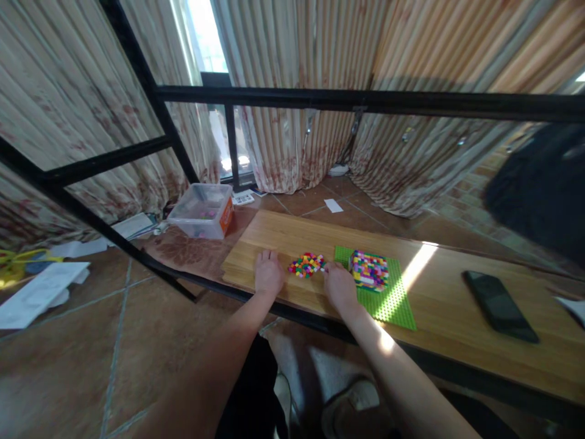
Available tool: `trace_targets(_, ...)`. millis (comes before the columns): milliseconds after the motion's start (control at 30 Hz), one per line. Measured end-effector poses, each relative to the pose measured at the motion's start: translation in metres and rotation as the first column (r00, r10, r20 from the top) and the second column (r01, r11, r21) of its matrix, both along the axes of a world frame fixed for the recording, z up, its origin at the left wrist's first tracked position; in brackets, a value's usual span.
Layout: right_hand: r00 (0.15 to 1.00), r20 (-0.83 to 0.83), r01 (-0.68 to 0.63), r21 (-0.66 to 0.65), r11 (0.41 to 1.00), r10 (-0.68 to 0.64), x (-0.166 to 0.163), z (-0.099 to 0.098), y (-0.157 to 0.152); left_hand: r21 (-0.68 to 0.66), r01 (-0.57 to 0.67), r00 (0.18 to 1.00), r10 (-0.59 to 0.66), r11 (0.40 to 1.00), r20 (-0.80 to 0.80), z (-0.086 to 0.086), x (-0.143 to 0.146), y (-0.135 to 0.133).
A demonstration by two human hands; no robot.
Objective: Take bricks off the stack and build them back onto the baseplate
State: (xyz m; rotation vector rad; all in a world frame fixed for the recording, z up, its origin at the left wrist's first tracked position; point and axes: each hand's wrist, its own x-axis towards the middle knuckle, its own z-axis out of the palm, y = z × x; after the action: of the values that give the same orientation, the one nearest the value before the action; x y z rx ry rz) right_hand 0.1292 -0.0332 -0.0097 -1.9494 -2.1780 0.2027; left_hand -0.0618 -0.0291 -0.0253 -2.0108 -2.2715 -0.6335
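At frame centre I see a pile of loose coloured bricks on the wooden table. My right hand touches its right edge, fingers together on a brick; my left hand rests flat, fingers relaxed. Right of it, a green baseplate carries a brick block. At upper left, a clear plastic box holds few pieces.

Daylight glares through the window; a sun streak crosses the table right of the fingers; edges bend, foreground forearms blur.
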Motion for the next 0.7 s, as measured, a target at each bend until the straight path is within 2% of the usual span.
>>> trace_targets(367, 0.992, -0.123, 0.011, 0.029, 1.0, -0.007, -0.002, 0.001, 0.0, 0.057, 0.017, 1.0, -0.017, 0.998, -0.008, -0.005, -0.004, 0.005)
trace_targets(533, 0.973, -0.23, -0.004, 0.068, 0.998, 0.019, 0.003, -0.001, -0.024, 0.078, 0.025, 1.0, -0.024, 0.997, -0.011, -0.006, -0.005, 0.005)
trace_targets(600, 0.946, -0.324, 0.009, 0.091, 0.996, 0.021, 0.009, -0.001, -0.04, 0.083, 0.03, 0.999, -0.029, 0.996, -0.014, -0.006, -0.005, 0.005)
trace_targets(700, 0.833, -0.553, 0.101, 0.154, 0.983, 0.001, 0.024, 0.002, -0.06, 0.082, 0.025, 1.0, -0.024, 0.996, -0.012, -0.006, -0.004, 0.006)
